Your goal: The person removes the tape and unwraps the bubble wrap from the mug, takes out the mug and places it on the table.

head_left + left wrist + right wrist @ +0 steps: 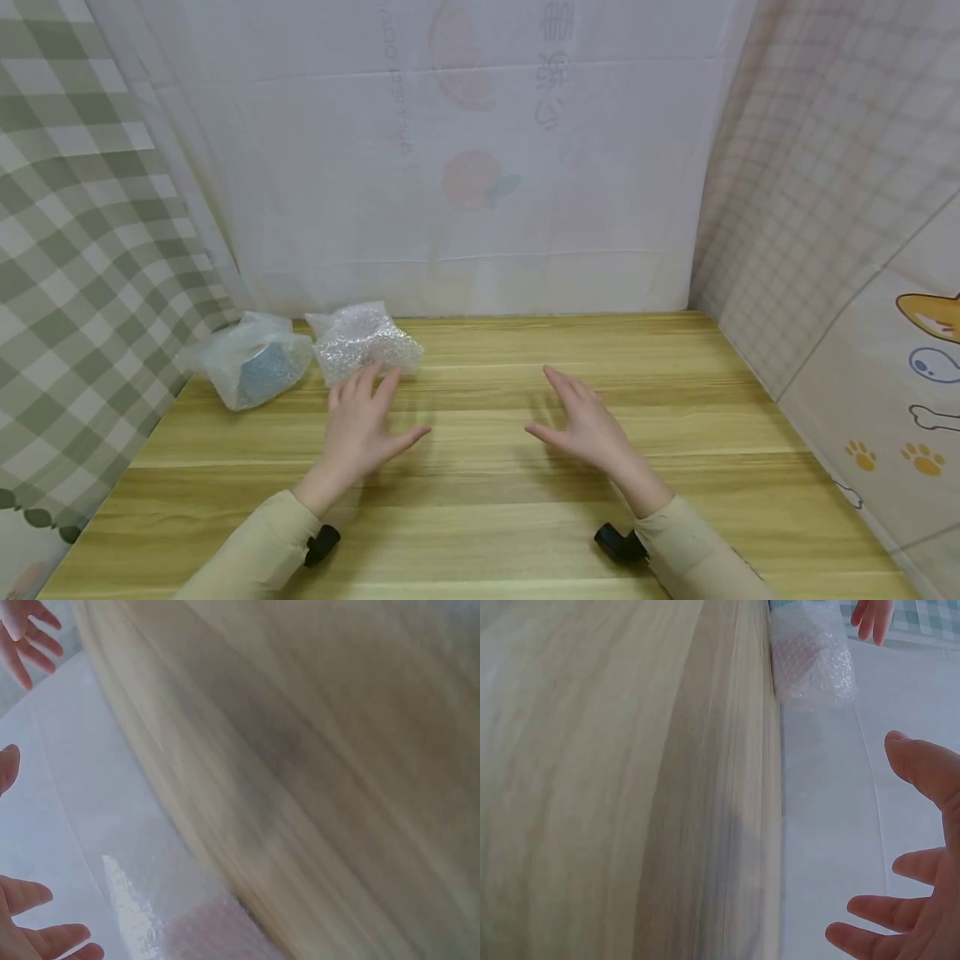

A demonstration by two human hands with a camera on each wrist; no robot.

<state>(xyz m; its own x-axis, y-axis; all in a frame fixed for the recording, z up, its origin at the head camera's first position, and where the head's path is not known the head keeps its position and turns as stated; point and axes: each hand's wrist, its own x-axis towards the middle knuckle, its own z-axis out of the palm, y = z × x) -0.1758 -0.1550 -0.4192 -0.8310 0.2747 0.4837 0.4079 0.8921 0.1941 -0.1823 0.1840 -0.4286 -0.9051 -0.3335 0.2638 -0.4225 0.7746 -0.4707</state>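
My left hand hovers above the table with its fingers spread and holds nothing. Just beyond its fingertips lies a bubble-wrapped package with something pinkish inside, also visible in the right wrist view as a bubble-wrapped package. To its left is a second bubble-wrapped package with a blue, round-edged thing showing through. The wrap hides what either one contains. My right hand is held over the right half of the table, thumb apart from its extended fingers, with nothing in it.
Both packages sit on a wood-grain table, toward its back left. A white printed sheet hangs along the back edge. Green checked cloth stands at the left, and a pale patterned cloth at the right.
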